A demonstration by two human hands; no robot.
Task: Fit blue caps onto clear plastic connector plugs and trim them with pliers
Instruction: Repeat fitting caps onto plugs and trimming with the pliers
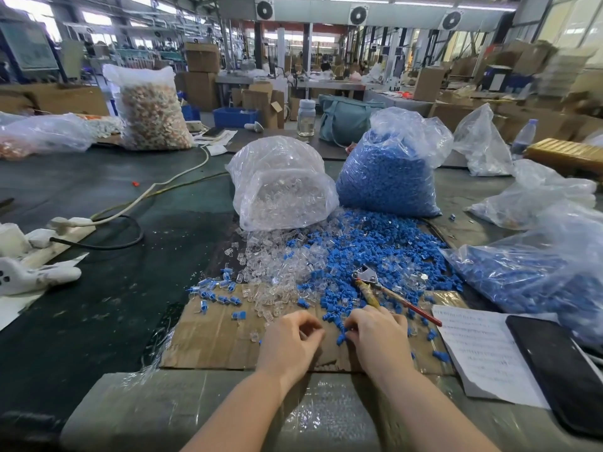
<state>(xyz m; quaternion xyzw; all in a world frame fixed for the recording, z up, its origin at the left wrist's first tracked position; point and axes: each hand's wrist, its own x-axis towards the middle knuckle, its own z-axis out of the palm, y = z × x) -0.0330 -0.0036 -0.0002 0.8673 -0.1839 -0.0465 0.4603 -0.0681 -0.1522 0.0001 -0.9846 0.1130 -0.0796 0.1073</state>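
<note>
While both hands work at the near edge of the loose pile, the scene reads as follows.

Left hand: the left hand (291, 337) hovers over the cardboard (208, 340), fingers curled together toward the thumb as for a pinch; what is between them I cannot tell, maybe a clear plug.

Right hand: the right hand (375, 334) rests at the pile's near edge, fingertips bent down among the blue caps (346, 288); if it already pinches one cap, I cannot tell.

Caps: they lie spread over the far right part of the cardboard and onto the table (98, 288); more are in the blue bag (385, 177) behind.

Plugs: the clear plugs (270, 282) lie in the pile's left half, spilling from the clear bag (280, 187).

Finished pieces: some capped plugs (215, 288) lie at the far left edge of the cardboard.

Pliers: the pliers (375, 285) lie on the pile just beyond the right hand, no hand on them.

Handling, my judgement: each piece looks very light and small. Plugs seem stiff, smooth and a little slippery, so hold one by its flat sides with thumb and forefinger. Caps look softer; take one by the closed end and push the open end on.

Risk: a loose pinch can flick the piece away.
</note>
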